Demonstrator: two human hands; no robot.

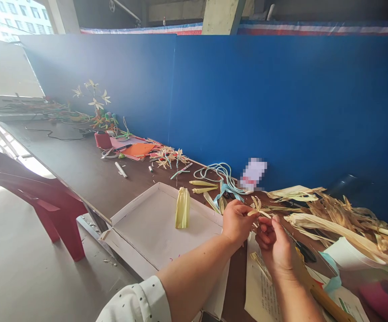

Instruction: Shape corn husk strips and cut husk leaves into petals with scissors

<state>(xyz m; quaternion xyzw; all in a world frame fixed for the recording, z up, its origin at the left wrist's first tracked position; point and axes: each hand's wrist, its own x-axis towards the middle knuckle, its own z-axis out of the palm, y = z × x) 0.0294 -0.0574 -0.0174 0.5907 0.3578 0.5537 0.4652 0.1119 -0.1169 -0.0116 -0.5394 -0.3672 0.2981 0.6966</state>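
The single view looks from the person's head, forward and down over a long table (69, 154) to a blue panel (281, 98) behind it. The left hand (237, 222) and right hand (277, 245) are close to the lens, low and right of centre, while the table recedes toward the upper left.

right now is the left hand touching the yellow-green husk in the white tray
Apart: the head view shows a stretch of bare white tray between the left hand and the yellow-green husk.

The sleeve (140, 300) is white (and black-dotted, too).
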